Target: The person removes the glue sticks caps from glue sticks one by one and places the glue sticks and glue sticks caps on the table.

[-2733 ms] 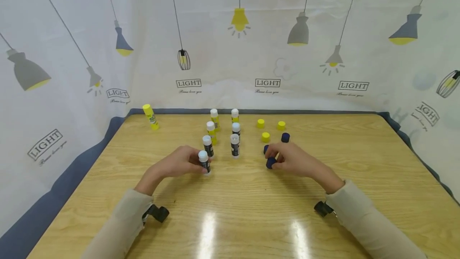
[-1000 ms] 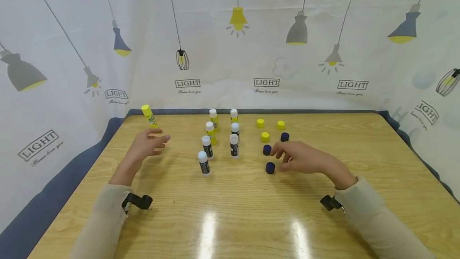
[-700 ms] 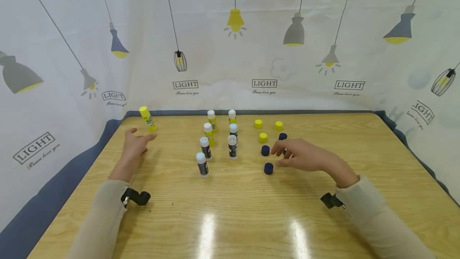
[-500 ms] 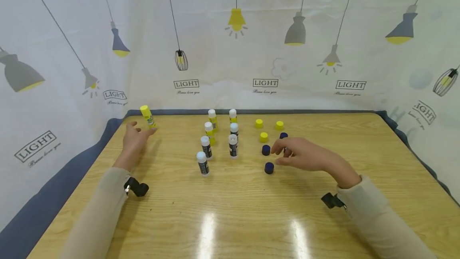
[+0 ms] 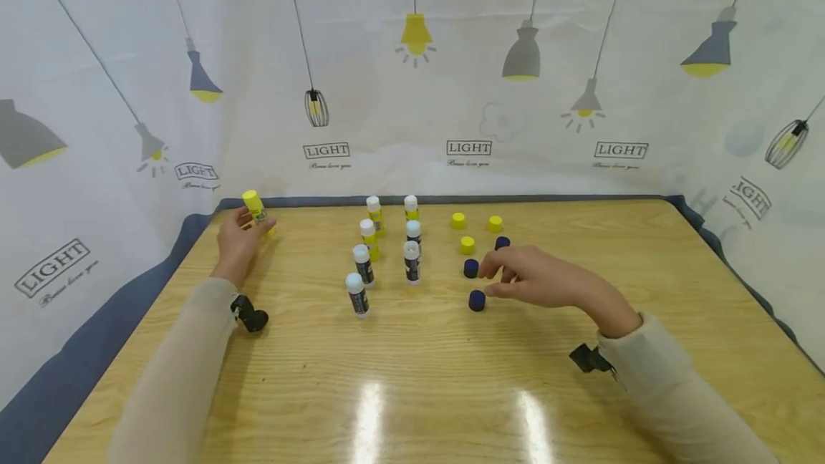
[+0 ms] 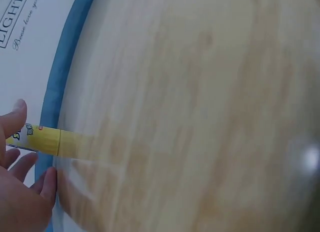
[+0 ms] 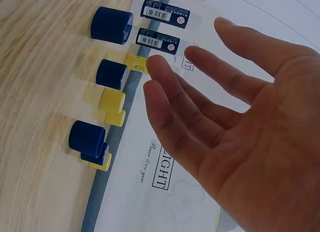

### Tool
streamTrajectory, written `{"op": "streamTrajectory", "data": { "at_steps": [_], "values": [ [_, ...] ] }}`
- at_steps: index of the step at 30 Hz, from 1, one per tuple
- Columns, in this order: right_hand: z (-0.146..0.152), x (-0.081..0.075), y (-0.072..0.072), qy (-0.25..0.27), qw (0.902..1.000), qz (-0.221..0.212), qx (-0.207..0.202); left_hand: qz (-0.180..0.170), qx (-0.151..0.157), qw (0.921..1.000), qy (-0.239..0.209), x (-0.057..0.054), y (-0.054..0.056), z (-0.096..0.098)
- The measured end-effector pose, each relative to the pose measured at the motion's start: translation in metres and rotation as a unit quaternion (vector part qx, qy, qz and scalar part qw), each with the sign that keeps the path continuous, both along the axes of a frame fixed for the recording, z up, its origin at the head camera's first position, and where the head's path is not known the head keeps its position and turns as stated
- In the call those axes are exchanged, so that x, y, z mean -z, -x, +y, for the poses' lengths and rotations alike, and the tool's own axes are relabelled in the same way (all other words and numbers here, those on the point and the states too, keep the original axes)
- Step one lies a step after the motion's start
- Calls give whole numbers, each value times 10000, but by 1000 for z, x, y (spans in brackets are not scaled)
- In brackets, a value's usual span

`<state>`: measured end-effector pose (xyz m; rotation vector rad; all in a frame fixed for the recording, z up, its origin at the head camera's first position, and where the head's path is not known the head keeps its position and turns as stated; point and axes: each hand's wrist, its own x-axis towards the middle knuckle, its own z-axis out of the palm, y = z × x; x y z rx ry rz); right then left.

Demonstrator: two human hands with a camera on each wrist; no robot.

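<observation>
At the far left of the table, my left hand holds a yellow glue stick between thumb and fingers. In the left wrist view, the glue stick stands with its base at the tabletop, my thumb along one side and the fingers on the other. My right hand hovers palm-down with loosely bent fingers beside several dark blue caps. Nothing lies between the fingers of that right hand in the right wrist view.
Mid-table stand several uncapped glue sticks with white tops, some with dark blue labels, three with yellow labels. Three yellow caps lie behind the blue ones. A printed curtain borders the table's back and sides.
My left hand let go of a dark-labelled glue stick, travelled back and left, and took hold of the yellow one. My right hand released a blue cap and drew slightly right.
</observation>
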<state>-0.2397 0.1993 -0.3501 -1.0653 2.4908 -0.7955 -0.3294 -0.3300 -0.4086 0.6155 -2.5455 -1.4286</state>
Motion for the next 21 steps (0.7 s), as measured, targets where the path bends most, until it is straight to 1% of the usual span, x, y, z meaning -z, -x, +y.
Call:
{"op": "streamTrajectory", "data": {
  "at_steps": [5,8,10,13,16,21],
  "values": [
    [-1,3,2,-60,10000,-72,3,76,-144,9996,-250,-1,4,-2],
    [0,4,2,-55,9999,-118,-27,8,-163,9993,-344,-3,7,-1],
    [1,5,3,-56,9999,-124,-31,-38,-158,9994,-312,-3,9,-2],
    [1,5,3,-59,9999,-122,-45,-43,-119,9995,-304,-3,10,-3],
    [1,6,4,-67,9999,-96,-45,-17,-51,9997,-249,-4,7,-4],
    [0,7,4,-69,9999,-92,-43,-107,100,9995,-278,-7,-4,-1]
  ]
}}
